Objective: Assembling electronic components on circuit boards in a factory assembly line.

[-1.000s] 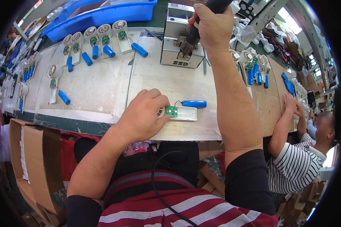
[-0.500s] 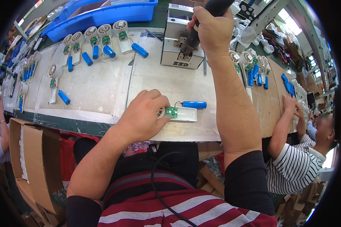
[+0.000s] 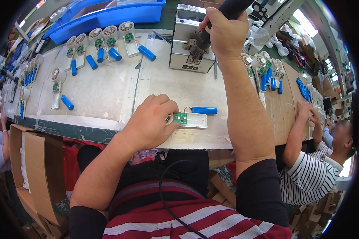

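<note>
My left hand (image 3: 153,119) is closed round the round end of a small white fan housing (image 3: 196,120) lying on the bench. A green circuit board (image 3: 181,118) sits in the housing beside my fingertips. From it a thin wire runs to a blue cylindrical battery (image 3: 204,110) resting just beyond the housing. My right hand (image 3: 227,34) grips a black electric screwdriver (image 3: 204,39), tilted downward. Its lower end is at the front opening of a boxy silver screw feeder (image 3: 191,36); I cannot make out whether a screw is on the tip.
Several white fan housings with boards and batteries (image 3: 114,54) stand in a row at the far left, below a blue bin (image 3: 137,14). More lie right of the feeder. At right, a co-worker in a striped shirt (image 3: 311,175) handles parts. An open cardboard box (image 3: 40,171) stands lower left.
My right hand and the screwdriver have shifted slightly to the right at the screw feeder. My left hand and the housing have stayed put.
</note>
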Tool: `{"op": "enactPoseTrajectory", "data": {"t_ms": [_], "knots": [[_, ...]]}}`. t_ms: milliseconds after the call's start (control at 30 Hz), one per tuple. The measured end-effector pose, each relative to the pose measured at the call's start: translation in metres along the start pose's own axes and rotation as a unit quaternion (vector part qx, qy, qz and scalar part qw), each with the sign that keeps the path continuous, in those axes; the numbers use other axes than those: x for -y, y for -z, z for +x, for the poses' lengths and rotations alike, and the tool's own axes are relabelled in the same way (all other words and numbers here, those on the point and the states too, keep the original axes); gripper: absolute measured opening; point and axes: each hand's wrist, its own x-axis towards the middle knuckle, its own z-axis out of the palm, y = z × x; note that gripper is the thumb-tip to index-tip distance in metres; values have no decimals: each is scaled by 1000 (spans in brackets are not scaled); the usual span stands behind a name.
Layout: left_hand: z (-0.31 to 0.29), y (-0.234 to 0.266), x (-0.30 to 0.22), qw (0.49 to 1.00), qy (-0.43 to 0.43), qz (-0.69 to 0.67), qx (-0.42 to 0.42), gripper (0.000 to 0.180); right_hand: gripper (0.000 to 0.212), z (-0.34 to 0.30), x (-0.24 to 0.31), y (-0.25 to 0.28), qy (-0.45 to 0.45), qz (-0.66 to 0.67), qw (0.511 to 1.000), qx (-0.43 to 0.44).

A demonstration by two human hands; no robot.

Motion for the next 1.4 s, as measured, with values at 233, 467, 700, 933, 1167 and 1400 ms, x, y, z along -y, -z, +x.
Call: {"op": "enactPoseTrajectory", "data": {"t_ms": [233,467,700,933,1167,1400], "knots": [[-1,0,-1,1000,6,-4,1,25,31,-4,2,4,-10,-8,1000,-2],[0,5,-1,999,20,4,26,33,35,-14,18,7,-12,7,1000,-6],[13,10,0,984,65,-113,-124,47,49,-46,52,18,-5,74,996,48],[11,15,-21,948,102,-226,-201,32,48,-77,75,10,3,169,977,132],[5,18,-34,930,137,-278,-196,15,49,-86,78,11,13,175,974,141],[0,18,-40,934,120,-269,-201,11,51,-87,86,14,13,194,966,172]]}}
